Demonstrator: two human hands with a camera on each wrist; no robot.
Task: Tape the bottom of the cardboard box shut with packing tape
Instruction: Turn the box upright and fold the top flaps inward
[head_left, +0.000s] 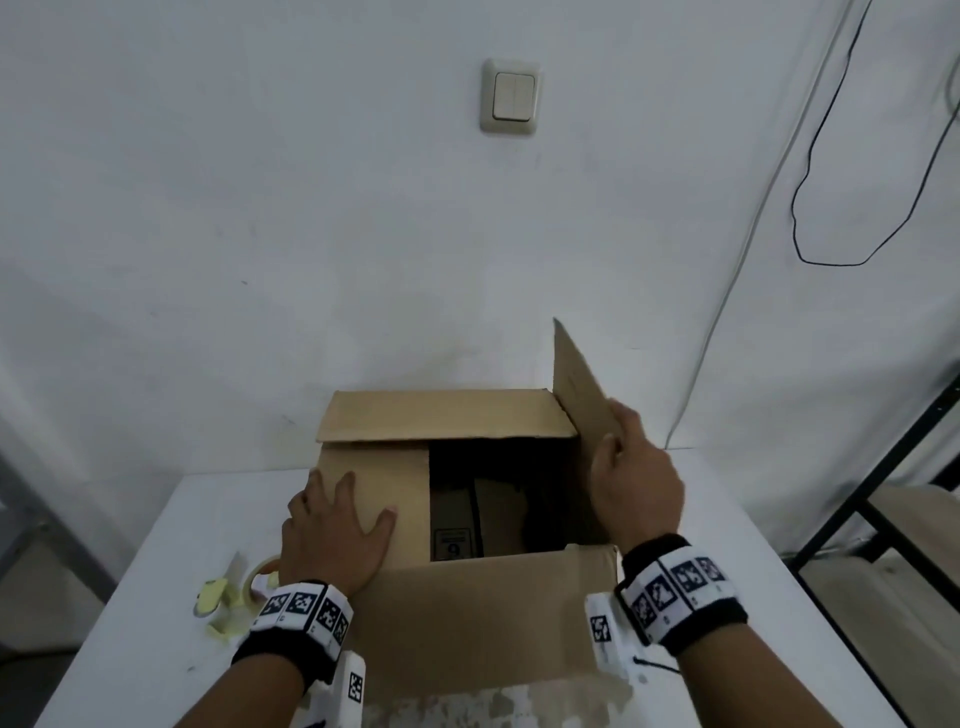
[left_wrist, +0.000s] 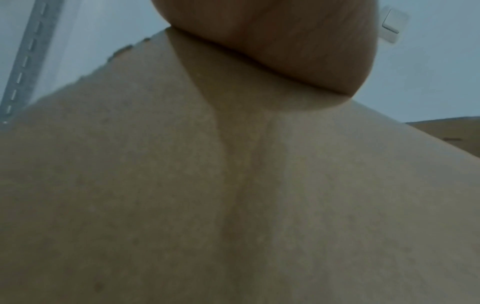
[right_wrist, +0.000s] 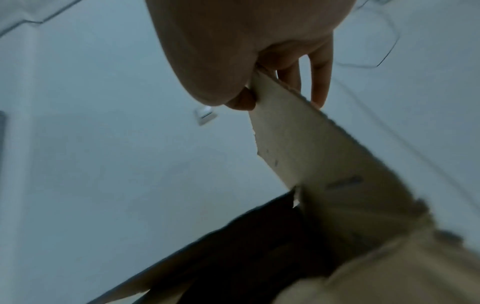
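Observation:
A brown cardboard box (head_left: 483, 623) stands on the white table (head_left: 156, 597) with its flaps partly folded. My left hand (head_left: 337, 530) lies flat with spread fingers on the left flap (head_left: 400, 483), pressing it down; the left wrist view shows that flap (left_wrist: 233, 195) under the palm. My right hand (head_left: 631, 473) pinches the upright right flap (head_left: 576, 384) between thumb and fingers; in the right wrist view the fingers (right_wrist: 320, 82) grip the flap's (right_wrist: 298, 131) edge. The far flap (head_left: 447, 415) is folded inward. A roll of packing tape (head_left: 262, 579) lies left of the box, partly hidden by my wrist.
Yellowish tape scraps (head_left: 218, 597) lie by the roll. The box interior (head_left: 498, 499) is dark and open. A light switch (head_left: 511, 96) and a hanging black cable (head_left: 810, 156) are on the wall behind. A black metal frame (head_left: 872, 478) stands at the right.

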